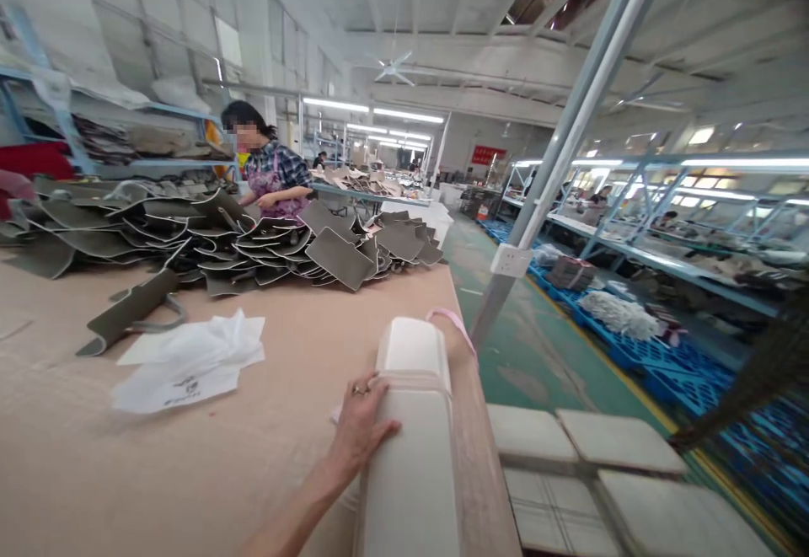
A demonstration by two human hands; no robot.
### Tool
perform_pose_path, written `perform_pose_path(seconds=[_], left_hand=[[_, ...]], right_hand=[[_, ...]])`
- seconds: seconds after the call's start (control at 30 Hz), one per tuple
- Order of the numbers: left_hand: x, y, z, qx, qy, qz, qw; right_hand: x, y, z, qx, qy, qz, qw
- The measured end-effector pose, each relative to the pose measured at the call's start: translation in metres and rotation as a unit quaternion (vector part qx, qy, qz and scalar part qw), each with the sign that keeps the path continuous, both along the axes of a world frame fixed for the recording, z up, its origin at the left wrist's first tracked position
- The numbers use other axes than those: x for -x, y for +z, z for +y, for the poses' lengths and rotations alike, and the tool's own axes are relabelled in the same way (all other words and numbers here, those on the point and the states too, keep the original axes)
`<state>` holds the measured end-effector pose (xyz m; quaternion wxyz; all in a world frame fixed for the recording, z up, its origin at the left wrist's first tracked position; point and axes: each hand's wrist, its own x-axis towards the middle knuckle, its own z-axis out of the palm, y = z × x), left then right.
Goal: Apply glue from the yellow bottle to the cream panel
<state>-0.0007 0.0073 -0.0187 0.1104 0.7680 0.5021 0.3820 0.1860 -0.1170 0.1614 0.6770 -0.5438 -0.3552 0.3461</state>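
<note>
My left hand (363,426), wearing a ring, rests on the left side of a long cream block (414,456) with rounded corners. Its thumb is spread out over the top surface and its fingers touch the upper left edge. Thin raised lines cross the block near its far end. The block lies along the right edge of the tan table (265,473), and its near end runs out of view. A pink strip (455,325) shows beside its far end. My right hand is out of sight.
White tissue paper (195,359) and a dark olive folded piece with a handle (136,313) lie to the left. Behind them spreads a heap of dark flat pieces (341,254), with a co-worker (278,169) beyond. Pale rounded slabs (619,443) and a slanted metal post (549,161) stand right.
</note>
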Motion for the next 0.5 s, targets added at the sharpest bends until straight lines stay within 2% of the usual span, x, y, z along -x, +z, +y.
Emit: perform_pose_path(seconds=[0.07, 0.13, 0.23, 0.3, 0.37, 0.43, 0.5], left_hand=[[-0.002, -0.004, 0.000, -0.024, -0.026, -0.018, 0.999], [-0.004, -0.007, -0.001, -0.035, -0.042, -0.030, 0.998], [-0.003, -0.006, -0.001, -0.024, -0.001, -0.037, 0.999], [0.000, -0.004, 0.000, -0.005, 0.007, -0.038, 0.999], [0.002, 0.001, 0.001, 0.020, -0.012, -0.048, 0.999], [0.003, 0.007, 0.001, 0.042, -0.019, -0.068, 0.997], [0.003, 0.016, 0.000, 0.057, -0.018, -0.090, 0.994]], right_hand=[[0.023, -0.003, 0.067, 0.021, 0.034, 0.004, 0.999], [0.037, -0.011, 0.120, 0.037, 0.050, 0.006, 0.998], [0.044, -0.021, 0.158, 0.051, 0.054, 0.005, 0.997], [0.044, -0.023, 0.164, 0.051, 0.057, 0.000, 0.997], [0.041, -0.020, 0.159, 0.045, 0.061, -0.007, 0.997], [0.032, -0.015, 0.138, 0.037, 0.058, -0.014, 0.998], [0.015, -0.013, 0.100, 0.026, 0.039, -0.020, 0.999]])
